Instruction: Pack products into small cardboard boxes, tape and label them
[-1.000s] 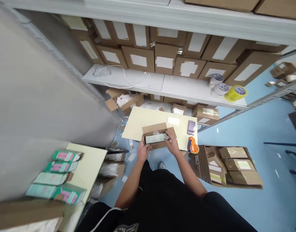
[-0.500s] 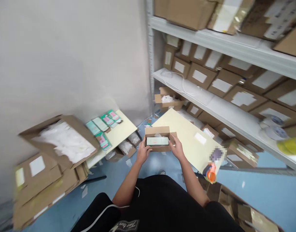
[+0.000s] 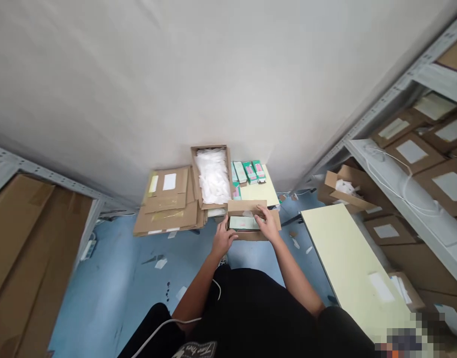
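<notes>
Holds one open cardboard box [image 3: 250, 236] with one pale-green carton [image 3: 240, 223] inside, off centre at five o'clock, with five green packs [image 3: 249, 172] beyond at its twelve; grips with left hand [image 3: 223, 240] half-curled, right hand [image 3: 267, 226] loosely spread.

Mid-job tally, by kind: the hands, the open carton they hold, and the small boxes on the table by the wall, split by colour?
Hands, left hand and right hand: 2
Held open carton: 1
Pale green boxes on the table by the wall: 2
Green-and-pink boxes there: 3
Total visible: 8
</notes>
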Demonstrator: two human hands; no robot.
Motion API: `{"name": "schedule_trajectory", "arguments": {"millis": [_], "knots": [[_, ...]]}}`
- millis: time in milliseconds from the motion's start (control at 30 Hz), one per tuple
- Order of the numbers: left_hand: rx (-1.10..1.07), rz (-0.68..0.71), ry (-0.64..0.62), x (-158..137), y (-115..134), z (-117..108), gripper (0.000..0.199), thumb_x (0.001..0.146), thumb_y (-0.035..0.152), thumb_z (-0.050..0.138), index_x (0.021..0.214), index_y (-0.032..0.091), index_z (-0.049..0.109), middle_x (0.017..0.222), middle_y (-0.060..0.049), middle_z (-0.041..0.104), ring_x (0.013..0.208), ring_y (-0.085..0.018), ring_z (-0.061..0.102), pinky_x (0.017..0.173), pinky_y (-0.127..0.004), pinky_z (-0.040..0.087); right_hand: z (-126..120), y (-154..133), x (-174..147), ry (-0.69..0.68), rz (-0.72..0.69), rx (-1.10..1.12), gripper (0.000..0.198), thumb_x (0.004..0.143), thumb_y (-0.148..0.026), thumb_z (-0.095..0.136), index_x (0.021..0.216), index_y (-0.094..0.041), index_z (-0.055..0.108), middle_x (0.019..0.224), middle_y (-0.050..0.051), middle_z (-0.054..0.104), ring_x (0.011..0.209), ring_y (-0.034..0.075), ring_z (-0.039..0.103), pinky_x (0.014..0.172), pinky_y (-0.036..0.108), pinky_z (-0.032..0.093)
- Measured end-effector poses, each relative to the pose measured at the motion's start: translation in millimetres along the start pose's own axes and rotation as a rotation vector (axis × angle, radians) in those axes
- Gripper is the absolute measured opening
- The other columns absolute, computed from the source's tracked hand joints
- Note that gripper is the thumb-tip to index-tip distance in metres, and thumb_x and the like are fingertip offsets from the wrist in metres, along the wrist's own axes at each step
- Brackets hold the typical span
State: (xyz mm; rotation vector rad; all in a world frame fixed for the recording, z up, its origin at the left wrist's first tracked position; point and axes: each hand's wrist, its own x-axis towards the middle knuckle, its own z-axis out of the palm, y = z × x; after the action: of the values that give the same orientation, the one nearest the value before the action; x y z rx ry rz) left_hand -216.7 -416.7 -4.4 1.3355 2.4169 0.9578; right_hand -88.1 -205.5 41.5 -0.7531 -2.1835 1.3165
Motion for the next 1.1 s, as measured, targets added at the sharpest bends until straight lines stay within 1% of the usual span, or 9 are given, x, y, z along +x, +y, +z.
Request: {"name": "schedule_trajectory", "arguments": {"millis": [133,267,433,500,567,700,867,1000,1100], "knots": [[0.001,-0.061,0.039,-11,-45,-31,0.008,0.092,0.026,0.072,0.089,0.022,0.079,0.172,-0.008,0.032,0.143,-0.037,0.044,0.112,-0.055,0.049,76,-17,51,-0.094,-0.089,-0.030,0.048,0.093,-0.034,0.063,0.140,-0.025,0.064,0.151,0.012,0.060,0.137,0.028,0.058,0.108,0.046,0.054],[-0.007,-0.118,0.080,-13,-76,-56,0.009,0.093,0.026,0.071,0.091,0.022,0.079,0.171,-0.008,0.033,0.142,-0.037,0.045,0.113,-0.056,0.049,134,-33,126,-0.140,-0.135,-0.186,0.058,0.089,-0.029,0.065,0.146,-0.020,0.059,0.159,0.016,0.050,0.141,0.030,0.055,0.113,0.048,0.050],[-0.035,-0.166,0.078,0,-93,-75,0.008,0.093,0.024,0.072,0.089,0.023,0.079,0.170,-0.007,0.034,0.143,-0.037,0.045,0.108,-0.055,0.052,181,-60,234,-0.209,-0.044,-0.564,0.066,0.094,-0.025,0.060,0.158,-0.016,0.046,0.169,0.018,0.034,0.143,0.033,0.054,0.117,0.044,0.047],[-0.048,-0.167,0.053,5,-96,-76,0.007,0.092,0.024,0.073,0.088,0.024,0.078,0.171,-0.005,0.034,0.144,-0.036,0.043,0.108,-0.054,0.052,193,-67,265,-0.211,0.031,-0.724,0.068,0.096,-0.025,0.057,0.161,-0.015,0.040,0.171,0.020,0.029,0.136,0.034,0.060,0.112,0.041,0.049],[-0.058,-0.170,0.031,8,-96,-75,0.007,0.091,0.023,0.074,0.086,0.024,0.077,0.171,-0.004,0.033,0.145,-0.035,0.042,0.109,-0.054,0.052,201,-71,284,-0.218,0.102,-0.830,0.064,0.097,-0.021,0.054,0.160,-0.014,0.042,0.165,0.022,0.041,0.124,0.031,0.067,0.106,0.038,0.052],[-0.084,-0.181,0.024,8,-98,-74,0.006,0.090,0.022,0.074,0.085,0.024,0.077,0.171,-0.003,0.032,0.146,-0.034,0.041,0.111,-0.053,0.051,210,-71,291,-0.293,0.152,-0.890,0.044,0.097,-0.013,0.054,0.138,-0.014,0.067,0.124,0.019,0.076,0.109,0.027,0.072,0.094,0.032,0.053],[-0.103,-0.175,0.027,6,-102,-75,0.005,0.089,0.021,0.075,0.088,0.024,0.079,0.171,-0.004,0.033,0.146,-0.034,0.041,0.113,-0.054,0.049,207,-68,272,-0.259,0.063,-0.872,0.038,0.099,-0.012,0.047,0.123,-0.017,0.077,0.124,0.016,0.075,0.112,0.025,0.071,0.097,0.031,0.050],[-0.098,-0.171,0.039,7,-101,-74,0.006,0.089,0.020,0.075,0.085,0.024,0.078,0.171,-0.003,0.033,0.146,-0.034,0.041,0.113,-0.054,0.049,198,-63,262,-0.195,-0.051,-0.792,0.045,0.099,-0.013,0.044,0.136,-0.016,0.069,0.128,0.015,0.073,0.116,0.026,0.068,0.104,0.033,0.048],[-0.083,-0.169,0.042,9,-98,-73,0.005,0.089,0.020,0.075,0.087,0.024,0.078,0.171,-0.003,0.034,0.146,-0.034,0.042,0.114,-0.054,0.048,198,-58,262,-0.289,-0.005,-0.785,0.063,0.096,-0.016,0.054,0.159,-0.017,0.046,0.132,0.015,0.072,0.115,0.026,0.069,0.103,0.032,0.048]]}}
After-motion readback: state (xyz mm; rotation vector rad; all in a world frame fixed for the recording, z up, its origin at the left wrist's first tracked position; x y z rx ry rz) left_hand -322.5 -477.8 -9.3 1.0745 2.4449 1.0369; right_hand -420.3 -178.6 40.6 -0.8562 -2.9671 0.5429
